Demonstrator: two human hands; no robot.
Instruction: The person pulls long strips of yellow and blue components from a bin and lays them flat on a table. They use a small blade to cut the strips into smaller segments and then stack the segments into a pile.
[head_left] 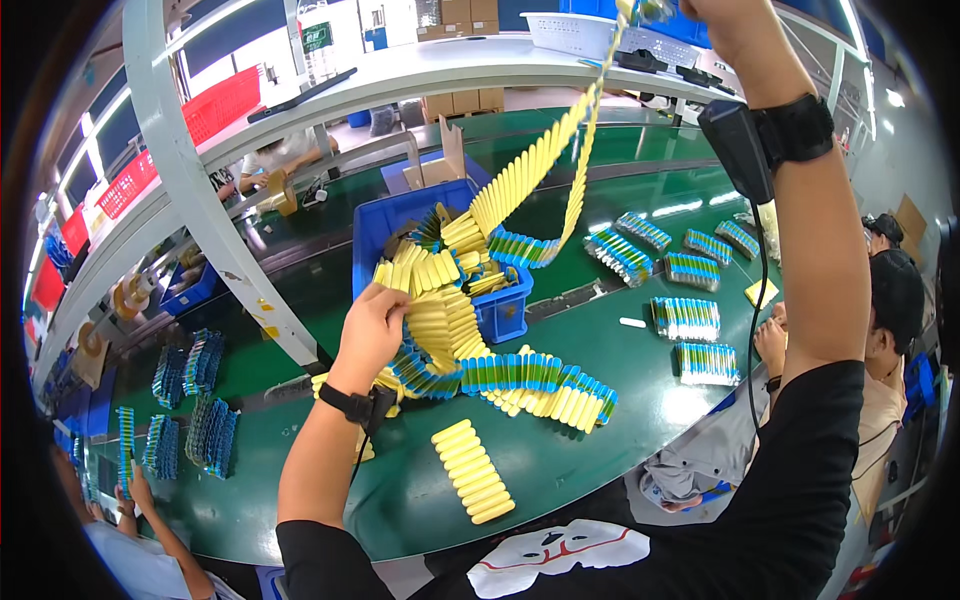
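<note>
A long folded strip of slim yellow stick-shaped packs [535, 165], blue and green on the other face, rises from a blue bin [508, 318] to the top edge. There my raised right hand [735, 30] closes on its upper end, the fingertips partly cut off by the picture's edge. My left hand [370, 330] is beside the bin, its fingers pinched at the edge of the heaped yellow strip [430, 325]. More of this strip spills over the bin's near side onto the green table [400, 500]. A short yellow piece [473, 472] lies flat near the front.
Several folded blue-green bundles [686, 318] lie at right, others [205, 362] at left. A white post [215, 230] and shelf [420, 82] stand close by. Co-workers sit at right; another person's hands [140, 490] hold a bundle at lower left. A cable hangs from my right wrist.
</note>
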